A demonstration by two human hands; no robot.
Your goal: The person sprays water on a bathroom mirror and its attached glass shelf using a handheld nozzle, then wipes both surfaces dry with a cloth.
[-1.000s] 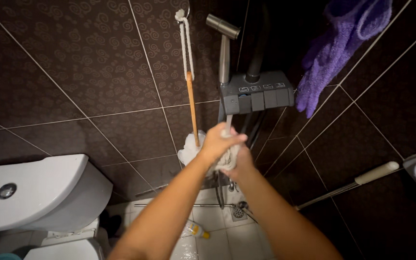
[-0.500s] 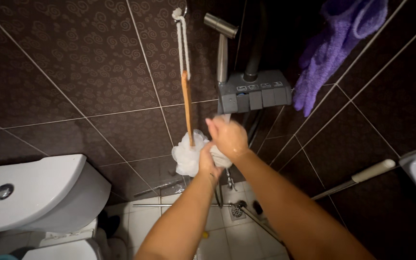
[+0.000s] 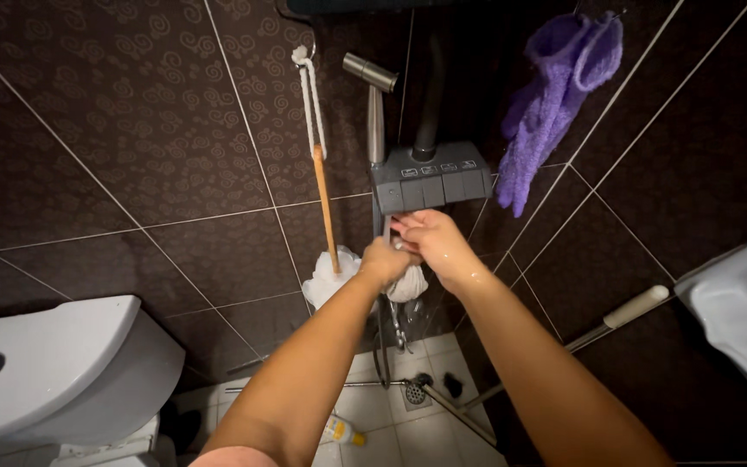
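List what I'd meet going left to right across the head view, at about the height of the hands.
Toilet tank → white mesh sponge on its wooden handle → left hand → right hand → white-gripped pole leaning on the wall → white basin.

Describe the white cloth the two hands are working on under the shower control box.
The white cloth is a small, bunched wad of what looks like wet fabric, hanging just below the grey shower control box. The left hand grips its upper part from the left; the right hand closes over its top from the right, so only the lower bulge shows. It hangs beside a white mesh sponge on a wooden handle; whether they touch cannot be told.
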